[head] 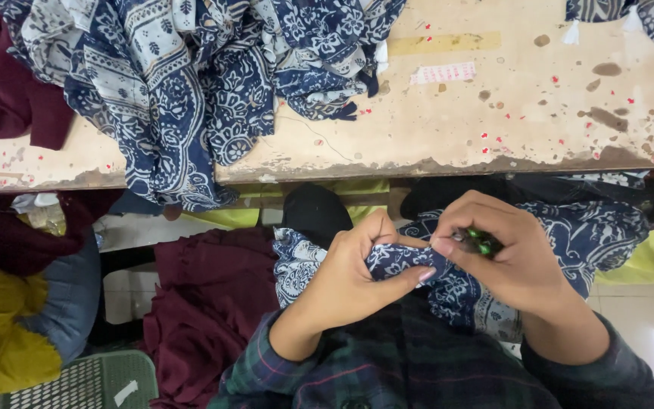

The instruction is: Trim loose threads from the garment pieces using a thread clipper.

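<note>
my left hand point(357, 276) pinches a fold of the blue printed cloth point(418, 261) in my lap, below the worn table's edge point(433, 163). my right hand point(505, 254) is closed on the same fold and on a small green-handled tool point(481, 242). best, i judge, to keep the fold taut and work the tool in small, careful bites.

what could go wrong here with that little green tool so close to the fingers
The right hand works a small green tool right against the left hand pinching the blue patterned cloth; a slip might nick a fingertip or the fabric. The patterned pile overhanging the table edge may slide off.
</note>
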